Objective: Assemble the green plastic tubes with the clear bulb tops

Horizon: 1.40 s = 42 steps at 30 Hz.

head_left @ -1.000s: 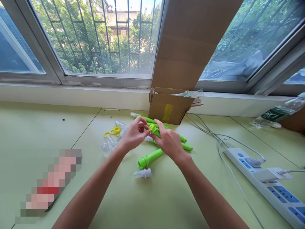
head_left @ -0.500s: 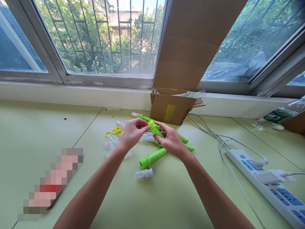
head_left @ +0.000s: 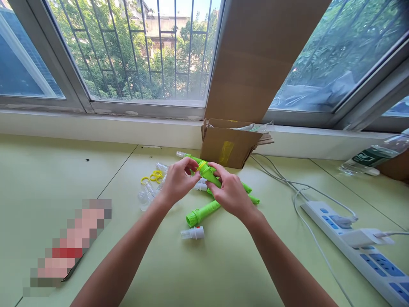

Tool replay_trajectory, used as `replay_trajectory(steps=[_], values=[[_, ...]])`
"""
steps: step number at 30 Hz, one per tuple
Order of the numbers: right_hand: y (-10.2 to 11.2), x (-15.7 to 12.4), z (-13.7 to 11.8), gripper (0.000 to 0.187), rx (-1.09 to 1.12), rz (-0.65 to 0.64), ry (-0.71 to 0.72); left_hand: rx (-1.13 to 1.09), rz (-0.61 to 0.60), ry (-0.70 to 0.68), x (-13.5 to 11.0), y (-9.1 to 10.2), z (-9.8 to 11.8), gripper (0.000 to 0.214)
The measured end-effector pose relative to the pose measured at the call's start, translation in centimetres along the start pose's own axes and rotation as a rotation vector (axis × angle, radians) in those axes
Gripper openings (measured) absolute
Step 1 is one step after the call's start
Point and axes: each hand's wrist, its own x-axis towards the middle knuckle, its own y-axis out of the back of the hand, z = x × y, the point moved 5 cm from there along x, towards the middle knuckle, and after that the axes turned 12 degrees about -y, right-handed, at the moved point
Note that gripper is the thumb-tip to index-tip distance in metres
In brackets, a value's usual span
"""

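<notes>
My right hand (head_left: 230, 190) is wrapped round a green plastic tube (head_left: 209, 174), its threaded end tilted up to the left. A yellow ring (head_left: 202, 165) sits around that end, and my left hand (head_left: 179, 179) pinches it with thumb and fingertips. Below lies another green tube (head_left: 201, 214) with an open threaded mouth. A white cap piece with a clear ribbed end (head_left: 193, 233) rests nearer me. Several more green tubes lie behind my hands, partly hidden. Left of my left hand are loose yellow rings (head_left: 156, 175) and clear plastic covers (head_left: 146, 197).
A cardboard box (head_left: 225, 147) stands against the sill at the back. On the right are a white power strip (head_left: 354, 251) with plugs and cables, and a plastic bottle (head_left: 372, 155) on its side. A pixelated flat object (head_left: 72, 243) lies at the left.
Both hands stay at the green tube. My left fingers have shifted slightly around the yellow ring, which now shows more plainly at the tube's end.
</notes>
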Motion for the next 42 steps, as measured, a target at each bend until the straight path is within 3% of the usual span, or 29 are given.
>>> replay_trajectory(steps=[4,9,17,23,29,35,42], values=[[-0.5,-0.4,-0.6,0.052,-0.077,0.009,0.037,0.045,0.005,0.009,-0.3,-0.3,-0.1,0.019],[-0.5,-0.9,-1.3,0.05,-0.173,0.084,0.042,0.281,0.127,-0.089,-0.9,-0.6,0.4,0.009],[-1.0,-1.6,-1.8,0.059,-0.285,0.063,0.12,0.467,0.056,-0.143,-1.1,-0.8,1.0,0.009],[-1.0,-1.7,-1.5,0.061,-0.299,-0.009,0.144,0.506,-0.03,-0.172,-1.1,-1.0,0.9,0.019],[-1.1,-1.8,-1.6,0.059,-0.28,-0.038,0.167,0.429,0.078,-0.147,-0.9,-0.3,0.1,0.008],[-1.1,-1.5,-1.2,0.06,-0.201,-0.083,0.173,0.404,0.025,-0.235,-0.5,0.1,-0.1,0.008],[-0.8,-0.9,-0.8,0.059,-0.028,-0.052,0.199,0.423,-0.031,-0.352,-0.7,0.1,0.5,0.009]])
